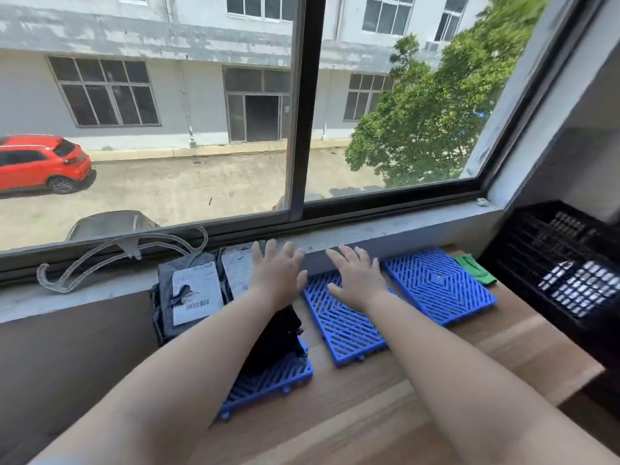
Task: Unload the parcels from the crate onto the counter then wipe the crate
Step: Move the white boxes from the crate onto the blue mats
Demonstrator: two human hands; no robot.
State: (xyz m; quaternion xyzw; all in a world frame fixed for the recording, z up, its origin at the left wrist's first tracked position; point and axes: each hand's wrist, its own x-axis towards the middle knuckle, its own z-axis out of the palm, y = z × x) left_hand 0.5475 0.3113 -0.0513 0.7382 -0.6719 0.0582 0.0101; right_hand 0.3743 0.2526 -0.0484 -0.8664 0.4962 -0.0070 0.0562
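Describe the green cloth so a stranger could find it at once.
Start at the black crate on the right of the wooden counter. Just left of it, under the window sill, lies the green cloth, beside a blue grid mat. It is the only green thing on the counter.

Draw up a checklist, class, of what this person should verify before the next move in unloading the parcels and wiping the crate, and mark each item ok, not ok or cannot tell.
1. Both hands free: left hand and right hand are open and hold nothing. Ok.
2. Parcels on the counter: grey parcel and a second labelled parcel lean against the wall below the windowsill. Ok.
3. Crate empty: the inside of the black crate is hidden by glare. Cannot tell.
4. Wiping cloth ready: a green cloth lies between a blue mat and the crate, ungripped. Ok.
5. Crate within reach: it sits at the counter's right end. Cannot tell.
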